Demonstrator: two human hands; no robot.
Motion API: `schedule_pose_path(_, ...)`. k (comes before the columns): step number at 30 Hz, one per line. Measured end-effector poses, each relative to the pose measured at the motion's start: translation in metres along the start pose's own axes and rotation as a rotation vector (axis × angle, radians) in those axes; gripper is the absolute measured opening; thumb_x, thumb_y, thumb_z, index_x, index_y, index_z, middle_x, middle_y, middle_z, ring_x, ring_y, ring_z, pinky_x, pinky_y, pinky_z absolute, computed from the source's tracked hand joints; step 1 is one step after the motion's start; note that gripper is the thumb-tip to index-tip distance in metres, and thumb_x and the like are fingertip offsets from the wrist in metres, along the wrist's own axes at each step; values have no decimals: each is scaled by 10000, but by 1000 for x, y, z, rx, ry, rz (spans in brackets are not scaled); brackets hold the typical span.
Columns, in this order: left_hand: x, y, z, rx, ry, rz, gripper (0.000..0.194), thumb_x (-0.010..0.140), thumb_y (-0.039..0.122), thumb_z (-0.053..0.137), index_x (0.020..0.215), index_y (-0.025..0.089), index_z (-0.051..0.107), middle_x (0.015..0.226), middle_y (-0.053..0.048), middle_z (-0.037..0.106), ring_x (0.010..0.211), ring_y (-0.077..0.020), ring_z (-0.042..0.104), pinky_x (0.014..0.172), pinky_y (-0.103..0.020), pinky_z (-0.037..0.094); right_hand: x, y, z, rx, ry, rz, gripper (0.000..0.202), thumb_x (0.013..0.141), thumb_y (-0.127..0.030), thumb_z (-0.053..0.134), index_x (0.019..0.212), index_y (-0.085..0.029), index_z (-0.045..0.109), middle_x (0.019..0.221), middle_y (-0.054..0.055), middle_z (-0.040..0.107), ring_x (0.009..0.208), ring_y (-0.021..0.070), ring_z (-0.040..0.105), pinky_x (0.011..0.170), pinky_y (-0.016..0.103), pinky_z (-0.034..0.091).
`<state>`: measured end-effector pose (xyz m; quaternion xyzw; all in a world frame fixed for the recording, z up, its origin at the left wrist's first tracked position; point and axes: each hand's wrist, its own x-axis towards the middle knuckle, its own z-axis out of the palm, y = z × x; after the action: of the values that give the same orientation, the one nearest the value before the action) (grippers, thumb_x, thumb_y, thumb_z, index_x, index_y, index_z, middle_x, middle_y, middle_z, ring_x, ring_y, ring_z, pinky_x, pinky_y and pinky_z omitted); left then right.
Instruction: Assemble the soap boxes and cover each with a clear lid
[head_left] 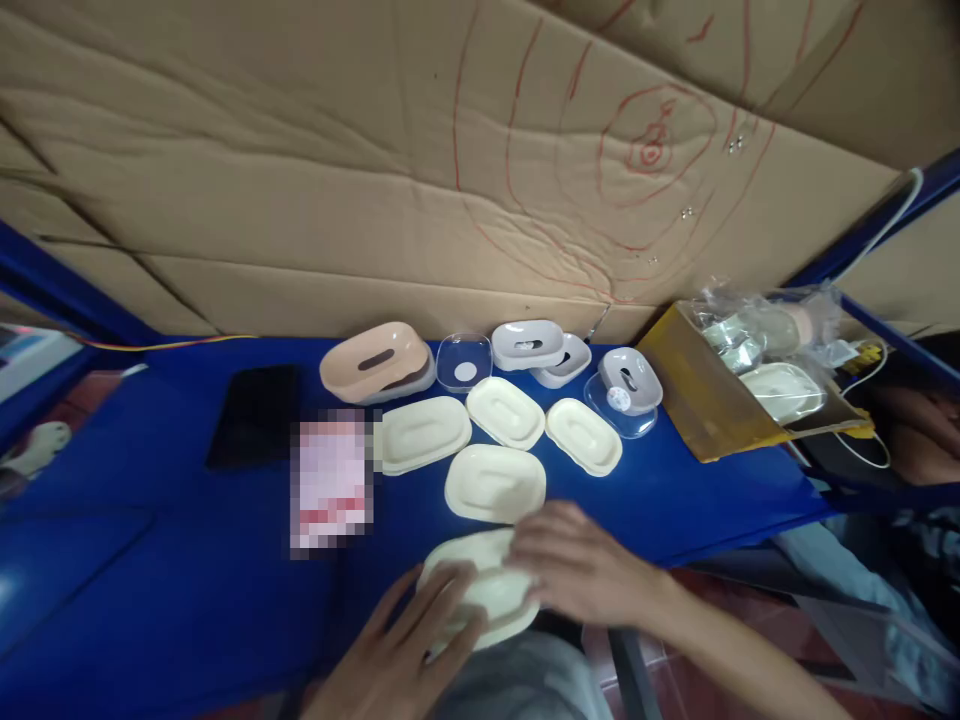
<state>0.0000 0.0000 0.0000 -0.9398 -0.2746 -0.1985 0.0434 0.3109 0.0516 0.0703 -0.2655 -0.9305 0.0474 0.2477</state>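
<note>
On the blue counter (187,600) lie four cream trays (495,483), a pink dish (375,362), grey dishes (527,345) and clear lids (464,362). A black phone (253,415) lies left; a cardboard box (705,400) of bagged pieces stands right.

Both hands on a cream tray at the near edge of the blue counter (187,600).

The left hand (401,655) and right hand (577,565) rest on the cream tray (480,590). Farther off lie four more cream trays (495,483), then a pink dish (375,362), grey dishes (527,345) and clear lids (463,362). A black phone (253,415) lies to the left, and a cardboard box (712,395) of bagged parts to the right.
</note>
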Motion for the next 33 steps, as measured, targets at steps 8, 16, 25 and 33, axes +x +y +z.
schedule_pose_path(8, 12, 6, -7, -147, 46, -187, 570, 1077, 149, 558, 1625, 302, 523, 1695, -109, 515, 1472, -300, 597, 1083, -445, 639, 74, 173, -27, -404, 19, 375, 425, 1081, -151, 552, 1496, -173, 640, 1573, 170, 643, 1471, 338, 590, 1231, 589, 381)
schedule_pose_path(16, 13, 9, 6, -375, 121, -542, 715, 1112, 381, 549, 1756, 286, 254, 1703, -168, 468, 1451, -326, 631, 1046, -458, 669, 30, 78, -21, -348, 193, 285, 285, 1105, -197, 605, 1371, -212, 706, 1276, 109, 806, 1215, 260, 719, 1092, 468, 443)
schedule_pose_path(25, 15, 6, 0, -520, 67, -552, 742, 1122, 437, 552, 1766, 371, 190, 1743, -138, 417, 1517, -341, 562, 1122, -518, 619, -38, -79, 22, -167, 72, 243, 322, 1113, -118, 493, 1295, -196, 747, 1085, 33, 822, 1031, 185, 678, 1177, 414, 328)
schedule_pose_path(33, 15, 3, -7, -523, 44, -505, 721, 1108, 553, 572, 1744, 415, 262, 1719, -119, 452, 1495, -339, 579, 1118, -520, 620, -21, -67, 27, -116, -25, 173, 324, 1126, -108, 471, 1318, -164, 725, 1171, 55, 795, 1178, 199, 627, 1192, 404, 344)
